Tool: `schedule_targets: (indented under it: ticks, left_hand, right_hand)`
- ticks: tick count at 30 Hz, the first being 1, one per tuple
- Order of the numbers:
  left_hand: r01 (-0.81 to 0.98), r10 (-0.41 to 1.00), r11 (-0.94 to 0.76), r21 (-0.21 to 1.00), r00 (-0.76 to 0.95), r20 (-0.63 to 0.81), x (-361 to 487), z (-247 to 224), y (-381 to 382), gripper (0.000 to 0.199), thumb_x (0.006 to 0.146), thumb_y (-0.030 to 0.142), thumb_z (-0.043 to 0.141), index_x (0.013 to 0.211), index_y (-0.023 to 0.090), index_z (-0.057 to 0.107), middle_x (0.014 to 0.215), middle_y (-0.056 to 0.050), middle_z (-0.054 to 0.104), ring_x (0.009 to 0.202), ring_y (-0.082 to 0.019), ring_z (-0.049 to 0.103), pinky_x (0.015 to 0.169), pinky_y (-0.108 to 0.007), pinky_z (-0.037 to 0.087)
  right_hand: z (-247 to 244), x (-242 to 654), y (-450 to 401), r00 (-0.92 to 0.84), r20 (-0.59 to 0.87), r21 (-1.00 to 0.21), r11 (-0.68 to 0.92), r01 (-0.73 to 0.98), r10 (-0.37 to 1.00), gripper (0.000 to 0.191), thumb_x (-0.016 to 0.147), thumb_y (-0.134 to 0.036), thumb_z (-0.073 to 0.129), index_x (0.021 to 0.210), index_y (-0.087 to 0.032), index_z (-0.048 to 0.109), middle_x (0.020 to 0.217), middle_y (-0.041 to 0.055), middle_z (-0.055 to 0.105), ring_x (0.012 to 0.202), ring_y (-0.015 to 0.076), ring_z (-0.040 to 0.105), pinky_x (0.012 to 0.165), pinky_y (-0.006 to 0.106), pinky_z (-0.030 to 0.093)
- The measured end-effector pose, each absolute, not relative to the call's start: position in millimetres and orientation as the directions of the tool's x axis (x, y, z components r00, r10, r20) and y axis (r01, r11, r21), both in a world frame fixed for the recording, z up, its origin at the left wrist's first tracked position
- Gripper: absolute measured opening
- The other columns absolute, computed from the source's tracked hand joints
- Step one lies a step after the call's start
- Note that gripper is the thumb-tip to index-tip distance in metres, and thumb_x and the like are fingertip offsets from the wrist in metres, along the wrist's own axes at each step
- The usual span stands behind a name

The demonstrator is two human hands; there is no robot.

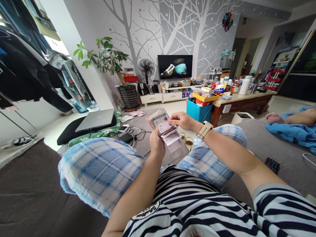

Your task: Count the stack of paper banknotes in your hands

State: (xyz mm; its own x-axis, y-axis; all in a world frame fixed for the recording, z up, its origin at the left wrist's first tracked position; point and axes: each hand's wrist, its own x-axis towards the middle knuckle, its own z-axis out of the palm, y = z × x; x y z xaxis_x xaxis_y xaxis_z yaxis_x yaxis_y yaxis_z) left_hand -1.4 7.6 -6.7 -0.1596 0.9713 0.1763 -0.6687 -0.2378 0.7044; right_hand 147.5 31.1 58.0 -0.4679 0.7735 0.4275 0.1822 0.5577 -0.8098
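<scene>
A fanned stack of banknotes [171,135] is held above my crossed legs, in the middle of the head view. My left hand [157,143] is closed round the lower left side of the stack. Several pale notes fold down over its fingers, and greenish and pinkish notes stick out at the upper left. My right hand [181,121], with a beige watch [204,130] on the wrist, pinches the upper right edge of a note between thumb and fingers.
Cables and a black adapter [126,138] lie on the grey sofa, left of the notes. Beyond them a laptop [95,120] rests on a cushion. A keypad [272,165] and another person's bare foot [274,118] are at right. A cluttered table [243,97] stands ahead.
</scene>
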Motion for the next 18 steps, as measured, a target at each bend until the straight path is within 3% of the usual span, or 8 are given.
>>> schedule_targets:
  ticks: [8,18]
  left_hand:
    - [-0.662,0.968,-0.249,0.707,-0.179,0.173,-1.8,-4.6,4.8,0.021,0.066,0.033,0.075,0.073,0.015,0.067,0.070,-0.003,0.067,0.075,-0.021,0.066,0.075,-0.033,0.054]
    - [-0.638,0.966,-0.259,0.726,-0.189,0.179,-2.3,-5.7,6.5,0.019,0.067,0.033,0.073,0.071,0.016,0.067,0.068,-0.002,0.066,0.072,-0.019,0.064,0.072,-0.032,0.054]
  right_hand:
    - [61.4,145.5,25.4,-0.470,0.411,-0.828,0.536,0.167,0.781,0.026,0.074,-0.040,0.069,0.076,-0.015,0.064,0.065,-0.0027,0.056,0.062,0.0111,0.046,0.059,0.025,0.035]
    - [61.4,146.1,26.0,-0.481,0.417,-0.821,0.547,0.165,0.771,0.026,0.075,-0.040,0.070,0.076,-0.015,0.063,0.066,-0.0022,0.057,0.063,0.0116,0.047,0.061,0.026,0.037]
